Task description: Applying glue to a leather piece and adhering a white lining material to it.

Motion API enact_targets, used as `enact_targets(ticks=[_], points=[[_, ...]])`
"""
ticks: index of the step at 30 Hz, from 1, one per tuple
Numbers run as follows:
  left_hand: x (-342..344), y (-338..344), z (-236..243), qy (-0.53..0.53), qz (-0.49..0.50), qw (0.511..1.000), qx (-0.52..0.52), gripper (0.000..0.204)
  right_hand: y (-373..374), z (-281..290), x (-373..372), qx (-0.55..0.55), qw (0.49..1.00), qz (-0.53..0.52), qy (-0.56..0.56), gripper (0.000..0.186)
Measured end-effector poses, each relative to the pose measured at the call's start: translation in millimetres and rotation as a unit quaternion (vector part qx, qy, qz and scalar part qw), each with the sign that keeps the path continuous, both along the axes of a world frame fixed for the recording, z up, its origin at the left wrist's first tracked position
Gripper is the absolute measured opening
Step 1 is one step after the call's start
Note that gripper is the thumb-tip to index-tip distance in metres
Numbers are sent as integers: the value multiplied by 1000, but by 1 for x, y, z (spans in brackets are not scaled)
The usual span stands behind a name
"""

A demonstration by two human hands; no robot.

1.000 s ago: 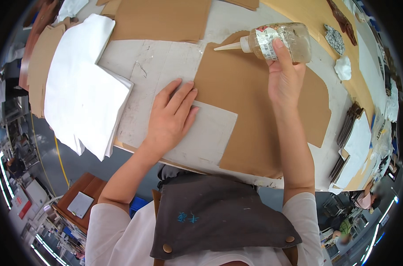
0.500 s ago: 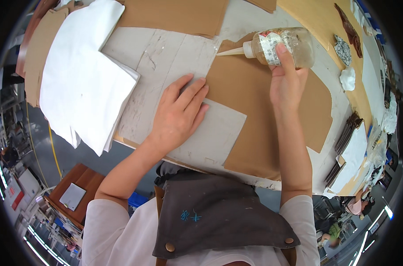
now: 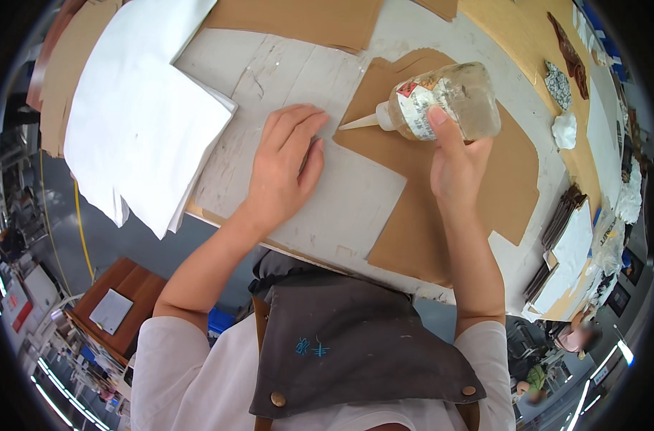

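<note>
In my right hand [image 3: 460,161] is a clear squeeze bottle [image 3: 472,100] with a pale label and a long tapered nozzle. The bottle lies tilted, its nozzle tip at the left edge of a flat brown cut piece [image 3: 413,230], either touching it or just above it. This piece, perhaps leather or sheet material, has stepped edges and lies on the grey worktable [image 3: 284,68]. My left hand [image 3: 287,161] is just left of the nozzle tip, over the grey surface. Its fingers are loosely bent, the thumb stands apart, and nothing shows in it.
White sheets [image 3: 140,108] are stacked at the left, overhanging the table edge. More brown sheets [image 3: 298,21] lie at the far side. At the right are a stack of dark pieces [image 3: 557,230], a white crumpled wad [image 3: 564,131] and a speckled scrap [image 3: 557,85].
My right hand has brought the bottle nearer and slightly left, moving the nozzle tip down along the brown piece's left edge. My left hand has drawn its fingers back from that edge and bent them.
</note>
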State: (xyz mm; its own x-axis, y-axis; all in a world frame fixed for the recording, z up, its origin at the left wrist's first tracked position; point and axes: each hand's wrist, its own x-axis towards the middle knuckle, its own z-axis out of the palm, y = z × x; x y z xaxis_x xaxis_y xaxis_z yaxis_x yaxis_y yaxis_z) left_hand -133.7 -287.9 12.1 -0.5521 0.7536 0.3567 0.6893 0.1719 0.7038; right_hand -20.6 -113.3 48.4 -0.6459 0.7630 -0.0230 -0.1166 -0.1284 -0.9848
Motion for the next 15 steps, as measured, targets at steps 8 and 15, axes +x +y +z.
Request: enact_targets(ticks=[8,15], points=[[0,1,-2,12,4,1000,12,31,-9,8,10,125,988,41,-85,64],[1,2,-3,18,3,1000,19,31,-9,21,19,165,980,52,-97,69]])
